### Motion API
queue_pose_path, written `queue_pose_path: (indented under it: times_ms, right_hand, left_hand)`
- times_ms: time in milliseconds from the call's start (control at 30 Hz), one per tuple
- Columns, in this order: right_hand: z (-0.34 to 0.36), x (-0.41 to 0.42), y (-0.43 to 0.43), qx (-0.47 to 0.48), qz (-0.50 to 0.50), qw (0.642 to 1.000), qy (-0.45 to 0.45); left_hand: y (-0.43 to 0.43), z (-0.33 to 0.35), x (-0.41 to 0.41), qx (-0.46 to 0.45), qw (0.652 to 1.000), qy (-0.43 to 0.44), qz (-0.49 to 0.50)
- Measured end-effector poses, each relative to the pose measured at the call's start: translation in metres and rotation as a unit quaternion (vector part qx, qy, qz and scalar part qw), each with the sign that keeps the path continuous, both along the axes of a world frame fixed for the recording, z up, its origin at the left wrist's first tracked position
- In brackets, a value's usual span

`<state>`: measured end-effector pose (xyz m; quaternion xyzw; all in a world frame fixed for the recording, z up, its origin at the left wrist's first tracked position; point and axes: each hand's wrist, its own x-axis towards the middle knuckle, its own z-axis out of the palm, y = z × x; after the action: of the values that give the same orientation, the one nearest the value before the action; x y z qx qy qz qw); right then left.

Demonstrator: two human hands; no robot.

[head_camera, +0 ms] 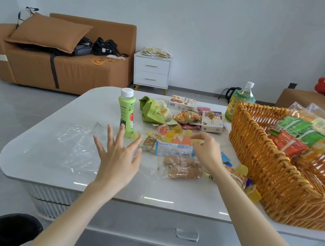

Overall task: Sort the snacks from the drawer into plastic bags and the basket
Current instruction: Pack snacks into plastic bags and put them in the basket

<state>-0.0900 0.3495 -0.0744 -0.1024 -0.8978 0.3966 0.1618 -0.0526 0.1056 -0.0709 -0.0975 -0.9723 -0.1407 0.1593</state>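
Table (146,189): white and glossy, with rounded corners. It carries the basket at the right, a clear bag at the left and loose snacks in the middle.
Basket (264,153): orange wicker at the table's right end. Green and red snack packets (297,133) lie inside it in clear wrapping.
Plastic bag (75,145): clear and crumpled, lying flat on the left part of the table, just left of the left hand.
Left hand (116,158): open, its 5 fingers spread and straight, palm down between the plastic bag and the snacks. It holds nothing.
Right hand (208,149): fingers curled down onto the jelly cups. I cannot tell whether it has one pinched.
Green bottle (127,113): upright with a white cap, just beyond the left hand's fingertips.
Bread pack (183,168): clear wrapper with brown rolls, lying between the 2 hands, nearer the right wrist.
Blue-white packet (173,149): lies just behind the bread pack, touching it.
Jelly cups (169,134): small yellow and orange ones clustered behind that packet, under the right hand's fingertips.
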Motion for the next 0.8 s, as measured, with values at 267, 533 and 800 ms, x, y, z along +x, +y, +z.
queue_pose_path:
  times_ms: [267,533,800]
  right_hand:
    - [-0.030,-0.072,0.040,0.158,0.027,0.963,-0.216]
    - [-0.038,-0.094,0.021,0.301,0.063,0.932,-0.191]
    - [-0.040,-0.085,0.022,0.211,0.000,0.976,0.060]
  left_hand:
    - [0.006,0.007,-0.032,0.013,1.000,-0.025,-0.002]
    - [0.008,-0.004,-0.046,-0.001,0.998,-0.057,-0.002]
    - [0.018,0.000,-0.047,-0.010,0.999,-0.036,-0.040]
